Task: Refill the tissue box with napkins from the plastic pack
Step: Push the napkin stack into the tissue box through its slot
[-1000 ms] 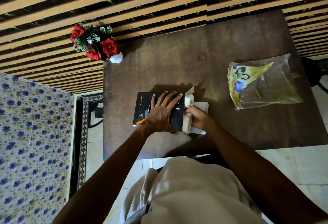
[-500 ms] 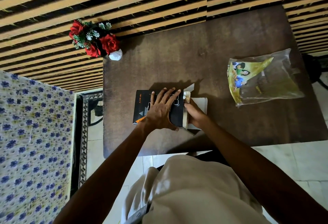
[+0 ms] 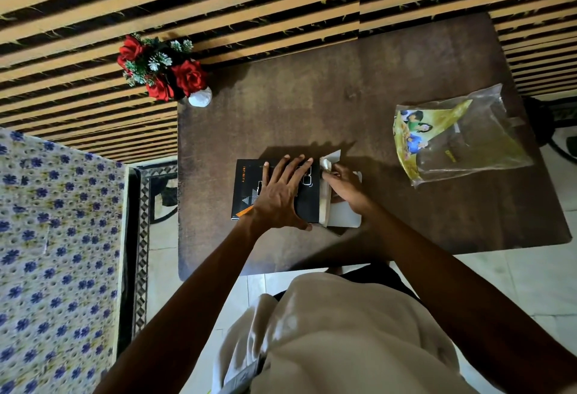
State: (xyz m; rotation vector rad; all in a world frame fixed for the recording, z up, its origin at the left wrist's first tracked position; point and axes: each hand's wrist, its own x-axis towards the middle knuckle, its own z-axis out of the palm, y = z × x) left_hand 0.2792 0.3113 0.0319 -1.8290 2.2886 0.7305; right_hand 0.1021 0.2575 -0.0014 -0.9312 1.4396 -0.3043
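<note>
Just beyond the right hand's [image 3: 345, 189] fingertips, at the open right end of the black tissue box [image 3: 246, 189], a pale wad of napkins [image 3: 327, 165] is seen, mostly inside the opening. The fingers are bunched against the stack, apparently pressing it leftward; whether they pinch it cannot be told. The box's long axis is laid left to right, so the push is judged to run along it, toward the left hand. The left hand [image 3: 279, 198] is spread flat on the box top, fingers straight, bracing it on the dark table [image 3: 312, 106]. White end flaps [image 3: 343, 215] are splayed under and behind the right hand. The plastic pack [image 3: 459, 140] is left well apart, right of the right hand, looking nearly emptied.
</note>
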